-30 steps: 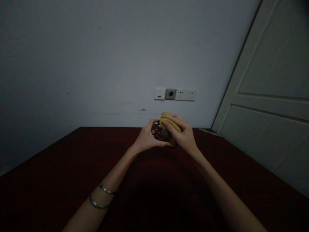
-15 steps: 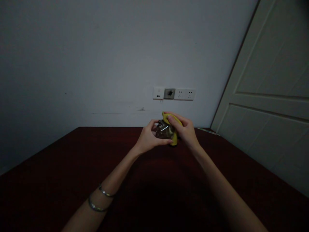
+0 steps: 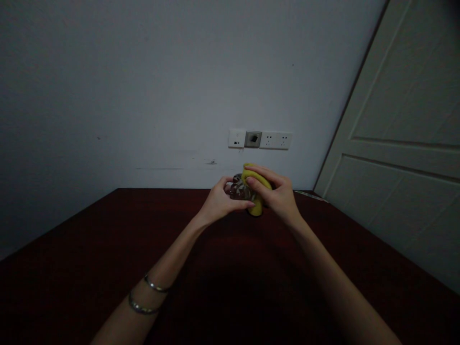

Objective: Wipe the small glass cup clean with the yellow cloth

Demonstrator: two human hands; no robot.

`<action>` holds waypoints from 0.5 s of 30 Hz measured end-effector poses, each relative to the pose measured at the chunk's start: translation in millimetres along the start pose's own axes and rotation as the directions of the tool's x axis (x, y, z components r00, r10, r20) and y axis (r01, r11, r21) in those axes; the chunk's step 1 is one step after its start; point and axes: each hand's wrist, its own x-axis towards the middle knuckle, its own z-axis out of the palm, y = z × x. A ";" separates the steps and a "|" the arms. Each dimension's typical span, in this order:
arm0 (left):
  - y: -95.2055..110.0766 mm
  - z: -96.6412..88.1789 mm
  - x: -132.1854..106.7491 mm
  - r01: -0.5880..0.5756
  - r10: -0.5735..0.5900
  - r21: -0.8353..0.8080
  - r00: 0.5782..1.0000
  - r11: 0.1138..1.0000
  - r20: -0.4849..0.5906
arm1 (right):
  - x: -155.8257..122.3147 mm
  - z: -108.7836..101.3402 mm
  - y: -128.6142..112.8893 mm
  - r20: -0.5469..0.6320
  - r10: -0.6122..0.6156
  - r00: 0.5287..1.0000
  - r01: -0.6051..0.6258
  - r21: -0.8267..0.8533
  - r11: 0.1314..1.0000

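Observation:
Over the dark red table (image 3: pixel 118 239), my left hand (image 3: pixel 220 200) is closed around a shiny, see-through glass object (image 3: pixel 240 189), its thumb along the near side and its fingers behind. The exact kind of glass piece cannot be made out in the dim light. My right hand (image 3: pixel 278 191) pinches a folded yellow cloth (image 3: pixel 256 207), which presses against the right side of the glass and hangs below it. Part of the glass is hidden behind the cloth and fingers. Two silver bangles (image 3: pixel 143 306) circle my left forearm.
Behind the table's far edge stands a pale wall with a row of switch and socket plates (image 3: pixel 276 140). A white panelled door (image 3: pixel 402 158) rises on the right. A thin flat strip (image 3: pixel 311 196) lies at the far right corner of the table.
The cloth and my right thumb have shifted slightly left over the glass, covering more of it. My left hand has moved slightly left, still holding the glass.

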 end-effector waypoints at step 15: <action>-3.3 -4.0 1.0 0.056 -0.043 -0.195 0.997 0.979 0.071 | -1.7 -0.1 6.3 0.007 0.031 0.999 -0.032 0.065 0.997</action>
